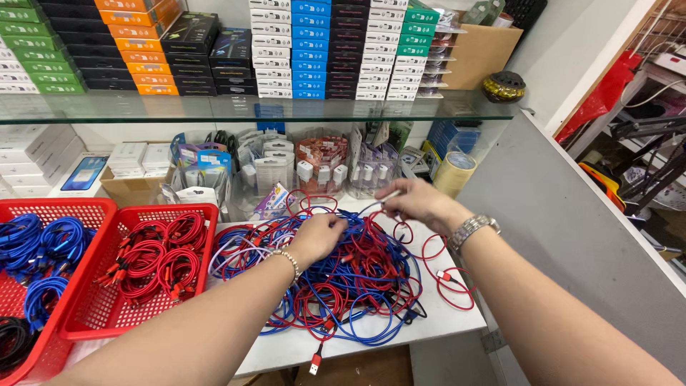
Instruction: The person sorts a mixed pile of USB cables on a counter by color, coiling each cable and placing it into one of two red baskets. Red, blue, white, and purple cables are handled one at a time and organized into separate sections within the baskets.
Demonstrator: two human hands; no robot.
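A person stood at a white counter (pixel 400 332), looking down at a loose heap of red and blue cables (pixel 336 275) spread across its middle. The left hand (pixel 318 236), with a beaded bracelet (pixel 288 261) at the wrist, rested on top of the heap with its fingers curled down into the strands, seemingly gripping a few. The right hand (pixel 418 202), with a metal watch (pixel 471 229) at the wrist, was raised just above the far edge of the heap, thumb and fingers pinched shut on a pale cable end (pixel 382 199). The cables looked light, soft and limp, likely to snag and drag neighbours along; a plug end, stiffer than the cord, seemed the surest place to take hold. To the left, touching the heap's edge, stood a red basket (pixel 89 325) of coiled red cables (pixel 153 261), and beside it another red basket (pixel 71 209) holding coiled blue cables (pixel 39 246). Behind the heap stood small packaged goods and a roll of tape (pixel 455 171), under a glass shelf (pixel 250 109) stacked with coloured boxes (pixel 307 46).
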